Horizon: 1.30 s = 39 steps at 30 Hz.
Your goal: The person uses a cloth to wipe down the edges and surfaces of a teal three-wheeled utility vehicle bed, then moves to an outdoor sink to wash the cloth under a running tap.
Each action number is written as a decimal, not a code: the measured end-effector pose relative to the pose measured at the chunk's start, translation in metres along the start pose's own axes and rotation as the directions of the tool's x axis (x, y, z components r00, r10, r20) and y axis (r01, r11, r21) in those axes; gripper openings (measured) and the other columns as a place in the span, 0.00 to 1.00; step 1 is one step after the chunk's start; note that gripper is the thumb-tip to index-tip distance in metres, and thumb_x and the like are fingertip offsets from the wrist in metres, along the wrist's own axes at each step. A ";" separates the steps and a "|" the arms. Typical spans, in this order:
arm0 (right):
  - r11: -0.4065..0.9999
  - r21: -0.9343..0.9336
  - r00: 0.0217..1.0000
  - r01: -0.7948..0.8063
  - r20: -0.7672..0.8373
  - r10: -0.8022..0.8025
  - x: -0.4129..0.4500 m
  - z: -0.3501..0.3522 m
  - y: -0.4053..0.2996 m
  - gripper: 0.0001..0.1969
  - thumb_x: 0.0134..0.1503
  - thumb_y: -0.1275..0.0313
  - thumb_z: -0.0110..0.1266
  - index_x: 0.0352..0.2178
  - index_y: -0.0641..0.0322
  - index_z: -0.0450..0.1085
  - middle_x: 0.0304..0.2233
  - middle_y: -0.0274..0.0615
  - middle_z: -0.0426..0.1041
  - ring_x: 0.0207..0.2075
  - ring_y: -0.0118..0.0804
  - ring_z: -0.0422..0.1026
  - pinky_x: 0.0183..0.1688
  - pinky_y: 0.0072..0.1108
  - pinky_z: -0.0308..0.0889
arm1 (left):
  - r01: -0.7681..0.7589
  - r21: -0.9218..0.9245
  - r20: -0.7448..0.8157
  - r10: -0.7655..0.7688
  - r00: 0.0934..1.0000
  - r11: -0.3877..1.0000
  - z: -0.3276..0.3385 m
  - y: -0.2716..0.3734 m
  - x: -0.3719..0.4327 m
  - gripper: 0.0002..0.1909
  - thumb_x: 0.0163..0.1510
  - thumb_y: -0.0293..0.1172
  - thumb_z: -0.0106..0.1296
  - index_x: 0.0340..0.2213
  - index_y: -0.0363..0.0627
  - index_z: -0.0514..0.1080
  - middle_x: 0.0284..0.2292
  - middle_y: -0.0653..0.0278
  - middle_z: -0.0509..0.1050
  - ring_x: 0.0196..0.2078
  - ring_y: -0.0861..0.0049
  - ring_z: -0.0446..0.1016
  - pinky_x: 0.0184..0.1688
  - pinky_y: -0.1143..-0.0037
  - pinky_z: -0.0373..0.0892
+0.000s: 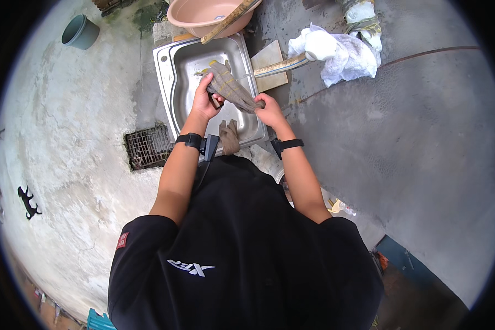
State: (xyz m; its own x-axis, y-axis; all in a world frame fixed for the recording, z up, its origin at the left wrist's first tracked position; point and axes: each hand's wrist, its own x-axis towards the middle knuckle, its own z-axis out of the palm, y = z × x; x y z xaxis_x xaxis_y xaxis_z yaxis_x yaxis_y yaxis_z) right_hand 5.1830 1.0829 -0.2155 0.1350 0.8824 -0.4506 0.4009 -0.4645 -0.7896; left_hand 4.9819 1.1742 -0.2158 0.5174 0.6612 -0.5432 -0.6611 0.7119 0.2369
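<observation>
Over a stainless steel sink (163, 84), a wet grey-brown knitted glove (231, 88) with yellow stripes and yellow tips stretches between my two hands. My left hand (205, 99) grips it near the finger end. A small brown and dark object (215, 102), too hidden to name, sits against that same palm. My right hand (268, 110) pinches the other end of the glove by the sink's right rim. A second brown glove (229, 138) hangs over the near rim. From the right, a pipe (278, 68) points at the held glove, with a little water at its mouth.
A pink plastic basin (181, 16) with a stick (229, 22) across it stands beyond the sink. White cloth (350, 62) wraps the pipe. Left are a floor drain grate (148, 147), a grey-green bucket (86, 35) and, farther off, a black dog (27, 202).
</observation>
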 end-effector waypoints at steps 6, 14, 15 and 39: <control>0.797 0.568 0.974 0.206 -0.040 -0.224 -0.004 0.024 -0.072 0.24 0.47 0.67 0.63 0.42 0.69 0.65 0.35 0.39 0.72 0.37 0.28 0.70 0.42 0.21 0.66 | -0.004 0.389 0.010 0.001 1.000 0.921 0.023 -0.004 -0.005 0.20 0.51 0.49 0.53 0.31 0.43 0.67 0.19 0.69 0.69 0.14 0.86 0.62 0.16 0.83 0.62; 0.859 0.363 0.915 0.361 -0.316 -0.250 0.023 0.025 -0.061 0.15 0.52 0.70 0.56 0.37 0.71 0.67 0.31 0.39 0.72 0.34 0.24 0.70 0.37 0.17 0.66 | -0.160 0.474 -0.099 0.233 0.967 0.866 0.037 0.007 -0.021 0.25 0.54 0.55 0.45 0.29 0.40 0.67 0.19 0.66 0.68 0.15 0.83 0.63 0.18 0.81 0.63; 0.832 0.442 0.938 0.336 -0.238 -0.253 0.024 0.027 -0.064 0.18 0.51 0.68 0.58 0.39 0.71 0.65 0.33 0.39 0.71 0.34 0.25 0.70 0.37 0.17 0.66 | -0.168 0.487 -0.100 0.246 0.964 0.857 0.037 0.009 -0.024 0.25 0.54 0.55 0.45 0.28 0.40 0.67 0.19 0.66 0.68 0.16 0.83 0.63 0.18 0.81 0.63; 0.630 0.769 0.975 0.113 0.035 -0.219 0.001 0.038 -0.073 0.18 0.49 0.79 0.57 0.42 0.63 0.62 0.36 0.35 0.70 0.36 0.26 0.70 0.41 0.19 0.66 | -0.008 0.616 -0.228 0.188 0.955 0.788 0.049 0.005 -0.046 0.27 0.51 0.57 0.49 0.29 0.40 0.68 0.16 0.70 0.64 0.13 0.85 0.61 0.16 0.82 0.61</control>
State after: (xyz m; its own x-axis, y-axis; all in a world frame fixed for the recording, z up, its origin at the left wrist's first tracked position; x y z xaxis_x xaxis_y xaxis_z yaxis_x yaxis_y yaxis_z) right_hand 5.1194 1.1146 -0.1737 0.0121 0.9595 -0.2816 -0.4288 -0.2494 -0.8683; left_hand 4.9815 1.1591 -0.1500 0.2465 0.7116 -0.6579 -0.1908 0.7012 0.6870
